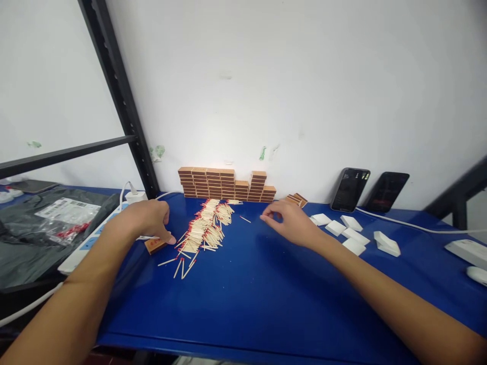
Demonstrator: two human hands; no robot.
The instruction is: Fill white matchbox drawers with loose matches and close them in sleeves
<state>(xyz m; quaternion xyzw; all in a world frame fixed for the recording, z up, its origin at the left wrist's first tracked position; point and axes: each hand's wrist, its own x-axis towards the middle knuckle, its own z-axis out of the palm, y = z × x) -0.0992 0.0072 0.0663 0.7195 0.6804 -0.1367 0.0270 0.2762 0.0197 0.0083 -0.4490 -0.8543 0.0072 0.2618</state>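
Note:
A heap of red-tipped matches (203,230) lies on the blue table (243,294). My left hand (146,220) rests left of the heap, fingers curled down onto a small brown matchbox (155,246) that lies flat. My right hand (289,220) hovers right of the heap, thumb and fingers pinched together; whether it holds a match is too small to tell. A single match (245,219) lies just left of that hand. Stacked brown matchboxes (224,185) form a wall at the back.
White inner trays (352,235) lie to the right. Two dark phones (367,190) lean on the wall. A black shelf post (122,101) rises at the left, with a white power strip (91,241) and a black bag (41,223) beside it.

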